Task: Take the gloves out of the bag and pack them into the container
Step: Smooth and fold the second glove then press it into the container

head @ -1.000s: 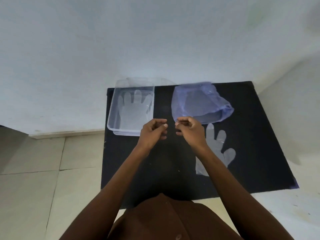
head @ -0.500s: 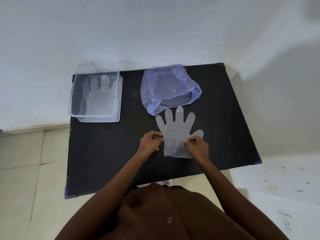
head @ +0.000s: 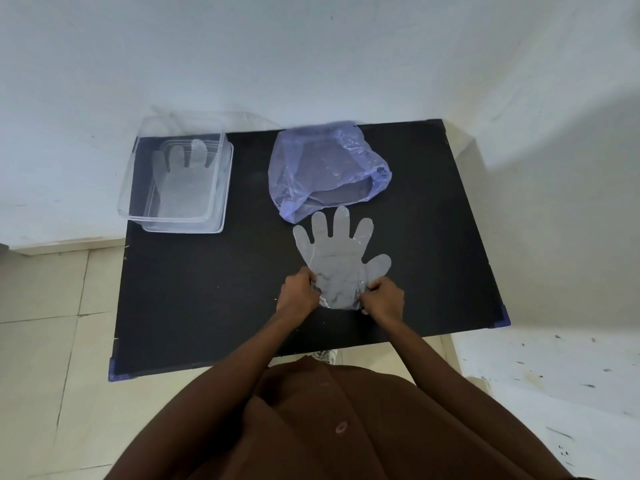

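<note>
A clear plastic glove [head: 337, 258] lies flat on the black table [head: 207, 289], fingers pointing away from me. My left hand [head: 298, 294] pinches the cuff's left corner and my right hand [head: 382, 299] pinches its right corner. Just beyond the glove's fingertips sits a crumpled translucent blue bag [head: 325, 168], its mouth facing me and to the right. At the table's far left stands a clear rectangular container [head: 133, 199] with another clear glove [head: 181, 178] lying flat inside.
A white wall runs behind the table and along its right side. The container overhangs the table's far left corner. Tiled floor shows to the left and below the near edge. My brown garment fills the bottom of the view.
My hands came back from near the bag to the glove's cuff and took hold of both corners. The glove now lies straightened with fingers pointing away. The camera view has shifted.
</note>
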`<state>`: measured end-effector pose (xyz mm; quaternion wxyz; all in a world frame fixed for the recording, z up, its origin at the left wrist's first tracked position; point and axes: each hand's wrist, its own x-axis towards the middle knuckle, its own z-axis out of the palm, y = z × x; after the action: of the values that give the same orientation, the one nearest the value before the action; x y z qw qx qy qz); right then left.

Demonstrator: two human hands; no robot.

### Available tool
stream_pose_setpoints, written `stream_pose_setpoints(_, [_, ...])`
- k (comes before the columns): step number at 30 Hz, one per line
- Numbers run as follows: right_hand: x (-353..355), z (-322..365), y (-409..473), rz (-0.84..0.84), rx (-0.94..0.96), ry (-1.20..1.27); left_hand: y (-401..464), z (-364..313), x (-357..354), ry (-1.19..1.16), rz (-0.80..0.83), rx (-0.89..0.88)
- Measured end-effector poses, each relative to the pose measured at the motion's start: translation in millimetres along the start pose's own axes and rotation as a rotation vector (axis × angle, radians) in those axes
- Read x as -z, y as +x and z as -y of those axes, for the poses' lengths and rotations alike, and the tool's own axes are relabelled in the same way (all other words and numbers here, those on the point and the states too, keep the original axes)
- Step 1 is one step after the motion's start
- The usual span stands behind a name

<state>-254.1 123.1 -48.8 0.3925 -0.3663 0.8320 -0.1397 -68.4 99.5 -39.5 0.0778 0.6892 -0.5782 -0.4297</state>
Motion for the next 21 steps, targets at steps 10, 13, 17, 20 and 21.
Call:
stream_pose_setpoints(10, [9,2,3,0.063,-0.125,0.485,1,3,-1,-0.687,0.031,0.343])
stream_pose_setpoints(13, [9,2,8,0.073,-0.185,0.646,-2,1,3,-0.981,0.085,0.417])
stream_pose_setpoints(17, [9,7,6,0.153,-0.239,0.842,-6,-6,13,-1.152,0.149,0.408])
stream_pose_setpoints(20, [12,13,-2,0.245,-0.212,0.887,-5,-6,19,-1.186,0.224,0.38])
stream_pose_setpoints(21, [13,14,-4,0.277,-0.189,0.905,-5,-5,20,-1.172,0.245,0.365])
